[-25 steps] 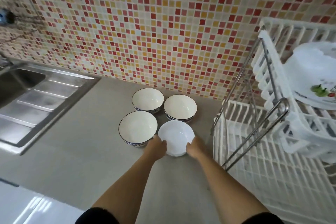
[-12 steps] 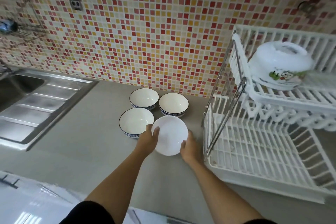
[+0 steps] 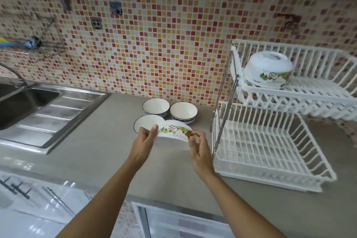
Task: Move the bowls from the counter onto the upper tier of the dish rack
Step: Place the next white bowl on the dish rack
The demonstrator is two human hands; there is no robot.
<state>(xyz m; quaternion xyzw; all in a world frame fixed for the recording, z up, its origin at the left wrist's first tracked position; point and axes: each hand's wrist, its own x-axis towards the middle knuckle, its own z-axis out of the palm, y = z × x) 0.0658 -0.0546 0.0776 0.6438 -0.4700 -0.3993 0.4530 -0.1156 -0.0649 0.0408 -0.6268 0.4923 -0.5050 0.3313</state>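
My left hand (image 3: 144, 139) and right hand (image 3: 197, 145) pinch opposite sides of the white cartoon bowl (image 3: 173, 134), which I hold tipped over above the counter (image 3: 96, 150), just in front of the three blue-rimmed bowls (image 3: 155, 106) near its back edge. I should finish turning it mouth-down while it is low, keeping both grips firm. Then I should lift it right, clear of the dish rack's (image 3: 270, 150) metal post, and set it beside the upturned bowl (image 3: 267, 71) on the upper tier (image 3: 318, 91).

Three blue-rimmed bowls (image 3: 155, 106), two cartoon-printed white bowls (image 3: 174, 133), one two-tier dish rack (image 3: 270, 141).
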